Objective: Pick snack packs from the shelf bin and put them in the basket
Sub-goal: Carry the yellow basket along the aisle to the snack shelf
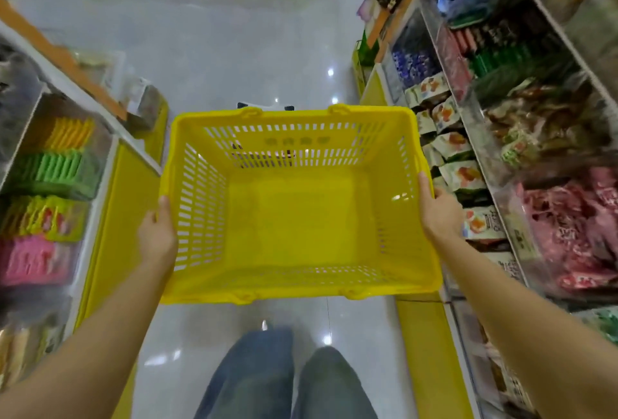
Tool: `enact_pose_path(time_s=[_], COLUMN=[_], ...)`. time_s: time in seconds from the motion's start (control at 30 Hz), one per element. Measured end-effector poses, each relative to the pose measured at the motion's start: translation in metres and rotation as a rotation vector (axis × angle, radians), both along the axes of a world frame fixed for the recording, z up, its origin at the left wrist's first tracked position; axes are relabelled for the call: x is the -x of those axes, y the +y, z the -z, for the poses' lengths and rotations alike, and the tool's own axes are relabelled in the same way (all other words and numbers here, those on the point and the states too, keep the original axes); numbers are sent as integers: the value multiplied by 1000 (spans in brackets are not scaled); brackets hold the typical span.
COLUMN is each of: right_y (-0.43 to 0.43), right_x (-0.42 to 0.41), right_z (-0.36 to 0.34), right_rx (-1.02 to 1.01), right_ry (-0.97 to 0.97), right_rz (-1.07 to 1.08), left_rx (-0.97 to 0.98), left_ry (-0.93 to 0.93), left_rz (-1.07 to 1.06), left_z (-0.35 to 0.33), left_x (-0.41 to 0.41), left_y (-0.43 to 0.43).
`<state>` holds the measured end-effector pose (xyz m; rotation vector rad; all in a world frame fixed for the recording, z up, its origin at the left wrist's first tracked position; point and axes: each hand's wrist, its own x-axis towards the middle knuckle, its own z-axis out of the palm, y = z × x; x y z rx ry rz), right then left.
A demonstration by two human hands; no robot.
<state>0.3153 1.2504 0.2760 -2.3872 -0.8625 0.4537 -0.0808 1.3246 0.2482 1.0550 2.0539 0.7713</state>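
The basket (294, 218) is hard yellow plastic, smooth and shiny, with small glints on its slotted walls. Under it the floor (214, 50) is pale polished tile, glossy enough to mirror the ceiling lights as bright spots. On the right the snack packs (461, 178) are wrapped in slick printed film, and the bin fronts (481, 151) look like clear, sheeny plastic. The shelf base (123, 211) on the left has a smooth yellow coat. The jeans (254, 372) are matt blue denim.

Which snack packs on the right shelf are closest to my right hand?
The white-and-green packs with an orange picture, in the front row right beside your right hand, which grips the basket rim. The pink bags lie farther right.
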Motion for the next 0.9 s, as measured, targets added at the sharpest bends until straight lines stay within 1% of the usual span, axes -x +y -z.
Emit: enact_pose_path(time_s=[0.1, 0.33, 0.47, 0.6, 0.7, 0.8, 0.9], right_y=[46, 158, 225, 282, 320, 356, 378], right_x=[-10, -59, -85, -101, -104, -105, -101], right_z=[3, 6, 9, 16, 21, 26, 31], right_rx=[13, 40, 118, 108, 123, 125, 105], right_ry=[9, 46, 33, 49, 43, 25, 16], right_rz=[15, 26, 38, 72, 66, 127, 186], left_rx=[-5, -69, -38, -16, -10, -5, -6], left_ry=[17, -57, 25, 70, 71, 68, 60], left_rz=[33, 73, 96, 101, 130, 176, 267], left_z=[-1, 5, 3, 1, 3, 8, 11], left_x=[-14, -66, -93, -109, -113, -116, -122], left_y=[58, 189, 255, 315, 360, 409, 463])
